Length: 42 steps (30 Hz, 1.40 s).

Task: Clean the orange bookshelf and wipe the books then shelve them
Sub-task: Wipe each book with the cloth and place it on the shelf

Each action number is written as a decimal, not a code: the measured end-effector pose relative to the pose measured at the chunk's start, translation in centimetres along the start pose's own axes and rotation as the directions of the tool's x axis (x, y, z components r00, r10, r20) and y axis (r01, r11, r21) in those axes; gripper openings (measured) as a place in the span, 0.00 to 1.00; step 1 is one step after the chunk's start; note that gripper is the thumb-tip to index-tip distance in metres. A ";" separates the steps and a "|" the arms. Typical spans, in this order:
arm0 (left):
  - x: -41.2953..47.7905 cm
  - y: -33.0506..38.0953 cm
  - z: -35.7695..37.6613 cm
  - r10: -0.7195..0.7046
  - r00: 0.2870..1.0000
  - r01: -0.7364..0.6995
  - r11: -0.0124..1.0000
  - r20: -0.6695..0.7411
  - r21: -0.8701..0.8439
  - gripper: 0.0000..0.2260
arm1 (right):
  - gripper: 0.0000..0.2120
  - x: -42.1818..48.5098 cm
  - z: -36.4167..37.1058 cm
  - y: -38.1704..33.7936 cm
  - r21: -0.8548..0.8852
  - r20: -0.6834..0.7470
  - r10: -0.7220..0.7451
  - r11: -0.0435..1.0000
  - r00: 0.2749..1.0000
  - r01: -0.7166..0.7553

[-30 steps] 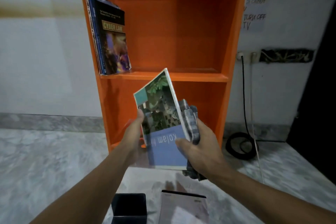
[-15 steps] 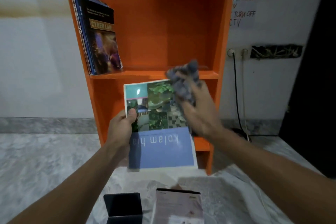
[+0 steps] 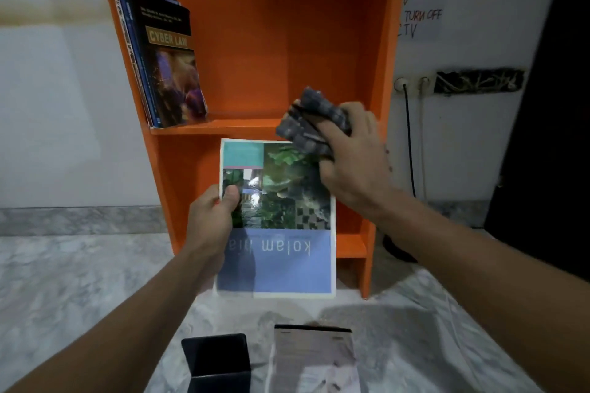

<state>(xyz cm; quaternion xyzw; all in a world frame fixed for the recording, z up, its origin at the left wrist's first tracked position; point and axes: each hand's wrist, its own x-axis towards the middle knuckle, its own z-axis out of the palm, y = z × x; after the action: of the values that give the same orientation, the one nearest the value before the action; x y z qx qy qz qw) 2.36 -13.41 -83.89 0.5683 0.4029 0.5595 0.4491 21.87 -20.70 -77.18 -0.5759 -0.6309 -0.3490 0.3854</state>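
My left hand (image 3: 212, 217) grips the left edge of a book (image 3: 281, 246) with a green photo cover and a blue band; it is held flat, facing me, upside down. A bunched grey checked cloth (image 3: 311, 123) is in my right hand (image 3: 351, 163), pressed on the book's top right corner. Behind stands the orange bookshelf (image 3: 287, 41). Several books (image 3: 162, 57), the front one titled "Cyber Law", lean at the left of its upper shelf.
On the marble floor near me lie a dark open box (image 3: 218, 360) and a pale book (image 3: 314, 357). A black cable (image 3: 408, 153) hangs from wall sockets right of the shelf. A dark doorway (image 3: 558, 105) is at far right.
The book turned from edge-on to flat facing me. My right hand with the cloth rose from beside the book's lower part to its top right corner.
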 end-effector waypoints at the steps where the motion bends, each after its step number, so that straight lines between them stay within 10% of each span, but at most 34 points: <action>1: -0.3 0.3 0.5 0.006 1.000 -0.006 1.000 0.010 -0.001 0.09 | 0.18 -0.8 0.7 -0.3 -0.011 0.048 -0.031 0.999 0.998 0.032; 4: -0.3 1.0 0.6 0.000 1.000 -0.001 1.000 -0.030 -0.017 0.10 | 0.13 -9.3 2.7 -1.5 0.083 0.260 -0.317 0.948 0.912 0.306; 7: 0.0 1.4 0.0 -0.012 0.996 0.007 0.998 -0.090 -0.063 0.09 | 0.05 -15.9 0.8 -2.5 0.375 0.498 -0.640 0.767 0.585 0.521; 8: 0.4 1.4 -0.1 -0.033 0.994 0.025 0.996 -0.100 -0.080 0.09 | 0.05 -15.4 -0.3 -2.4 0.421 0.493 -0.649 0.761 0.579 0.494; 13: 2.8 0.3 -1.1 -0.263 0.949 0.190 0.918 -0.175 -0.347 0.10 | 0.13 -7.1 -2.7 -1.7 0.358 0.185 -0.437 0.864 0.880 0.354; 17: 2.1 1.1 -1.5 -0.098 0.966 0.067 0.989 -0.239 -0.132 0.10 | 0.17 -1.1 -2.5 -2.3 0.330 -0.003 -0.191 0.926 0.982 0.181; 24: 0.3 1.8 0.0 -0.079 0.992 0.092 0.985 0.096 -0.144 0.11 | 0.26 -0.1 3.7 -3.9 0.020 0.059 0.038 0.999 0.998 -0.040; 26: 0.4 1.9 0.2 -0.102 0.992 0.115 0.974 0.073 -0.197 0.12 | 0.24 -5.5 4.6 -4.9 0.084 0.191 -0.232 0.972 0.954 0.220; 30: 1.0 1.2 -1.4 -0.127 0.992 0.127 0.986 0.012 -0.109 0.13 | 0.12 -12.6 1.7 -4.2 0.351 0.398 -0.682 0.731 0.613 0.585; 35: 1.1 0.9 -1.8 -0.117 0.983 0.134 0.984 0.143 -0.119 0.11 | 0.14 -2.9 -0.9 -3.3 0.348 0.011 -0.246 0.910 0.969 0.227; 38: 0.7 0.9 -0.8 -0.108 0.975 0.138 0.979 0.195 -0.150 0.11 | 0.20 1.8 1.1 -3.3 0.218 -0.039 0.072 0.974 0.997 -0.062; 42: 0.5 1.5 -0.1 -0.099 0.968 0.144 0.971 0.230 -0.189 0.11 | 0.14 -5.6 4.4 -4.6 0.159 0.142 -0.283 0.952 0.949 0.261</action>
<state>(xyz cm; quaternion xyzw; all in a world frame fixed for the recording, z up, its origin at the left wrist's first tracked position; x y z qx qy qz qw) 2.20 -13.32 -82.28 0.5513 0.3255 0.5032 0.5804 17.16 -19.81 -84.20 -0.4816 -0.7564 -0.3061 0.3197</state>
